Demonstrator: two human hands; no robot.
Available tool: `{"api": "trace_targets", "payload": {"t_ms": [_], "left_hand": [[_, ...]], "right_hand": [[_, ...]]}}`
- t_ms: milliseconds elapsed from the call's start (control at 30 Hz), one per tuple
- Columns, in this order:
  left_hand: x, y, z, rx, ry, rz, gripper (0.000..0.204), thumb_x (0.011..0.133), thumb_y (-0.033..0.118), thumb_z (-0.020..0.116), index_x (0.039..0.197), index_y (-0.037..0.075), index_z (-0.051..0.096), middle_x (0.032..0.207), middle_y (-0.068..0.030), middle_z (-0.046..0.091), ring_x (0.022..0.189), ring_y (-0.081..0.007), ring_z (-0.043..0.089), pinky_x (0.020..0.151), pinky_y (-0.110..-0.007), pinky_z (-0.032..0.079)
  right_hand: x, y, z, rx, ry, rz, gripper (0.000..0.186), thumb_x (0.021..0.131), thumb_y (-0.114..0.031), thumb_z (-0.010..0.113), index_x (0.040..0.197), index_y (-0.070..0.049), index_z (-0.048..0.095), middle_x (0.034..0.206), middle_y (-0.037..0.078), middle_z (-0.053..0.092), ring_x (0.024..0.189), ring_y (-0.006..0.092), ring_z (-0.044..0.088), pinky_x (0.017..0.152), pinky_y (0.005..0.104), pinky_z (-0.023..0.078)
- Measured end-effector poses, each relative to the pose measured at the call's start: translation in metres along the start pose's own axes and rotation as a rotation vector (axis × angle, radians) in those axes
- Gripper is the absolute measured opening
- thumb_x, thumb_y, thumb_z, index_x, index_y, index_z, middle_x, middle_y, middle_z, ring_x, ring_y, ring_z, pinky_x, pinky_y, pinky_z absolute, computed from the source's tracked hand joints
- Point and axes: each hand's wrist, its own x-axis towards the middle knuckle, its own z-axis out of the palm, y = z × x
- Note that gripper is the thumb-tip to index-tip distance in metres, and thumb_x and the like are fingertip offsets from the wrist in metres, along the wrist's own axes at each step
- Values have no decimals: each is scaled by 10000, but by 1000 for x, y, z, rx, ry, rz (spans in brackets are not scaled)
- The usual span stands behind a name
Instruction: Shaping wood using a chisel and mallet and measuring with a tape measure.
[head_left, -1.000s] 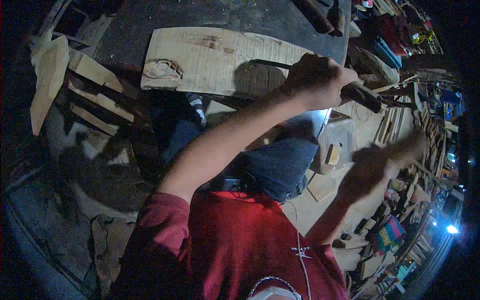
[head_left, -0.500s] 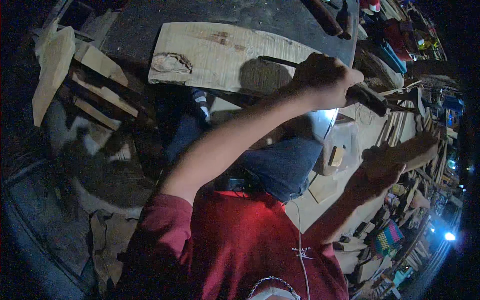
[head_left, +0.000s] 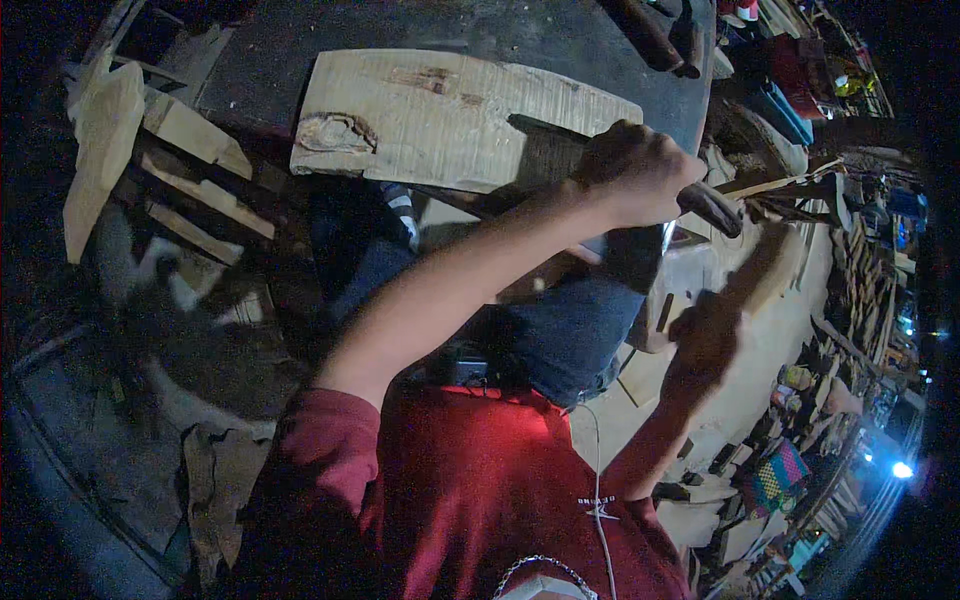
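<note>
A pale, thick wooden plank [head_left: 440,110] with a rough knot at its left end lies on the dark worktable. My left hand [head_left: 640,170] is closed in a fist over the plank's right end, around a chisel [head_left: 712,208]. Its thick dark handle sticks out of the fist to the lower right. Toward the left, the blade blends with the shadow on the plank. On the right, lower down, my right hand [head_left: 708,330] is closed around a wooden mallet [head_left: 768,255]. The mallet is raised near the handle's end, apart from it, and motion blurs it.
Dark rod-like pieces [head_left: 645,35] lie at the table's far right edge. Cut boards [head_left: 190,130] stand at the left. Scrap wood [head_left: 735,465] covers the floor at right, near a chequered cloth [head_left: 783,470]. A bright lamp [head_left: 902,470] shines at far right.
My right hand has swung the mallet inward, left toward the chisel. My left hand, still gripping the chisel, has shifted slightly left and down. The plank has shifted slightly in view.
</note>
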Motion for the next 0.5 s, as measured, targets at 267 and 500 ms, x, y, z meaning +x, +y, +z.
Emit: {"api": "trace_targets", "payload": {"t_ms": [267, 500], "left_hand": [[0, 1, -3, -4, 7, 12, 139, 666, 176, 655, 762, 76, 660, 733, -189, 651, 721, -365, 665, 660, -479, 527], [0, 0, -7, 26, -35, -5, 136, 662, 153, 642, 777, 83, 667, 758, -193, 657, 742, -363, 667, 688, -475, 531]], "right_hand": [[10, 2, -14, 30, -151, 106, 411, 979, -354, 422, 1216, -28, 503, 964, 88, 583, 805, 194, 547, 734, 326, 446], [6, 10, -4, 109, -137, 39, 465, 982, -339, 435, 1329, -29, 437, 943, 82, 568, 770, 157, 526, 621, 270, 433]]}}
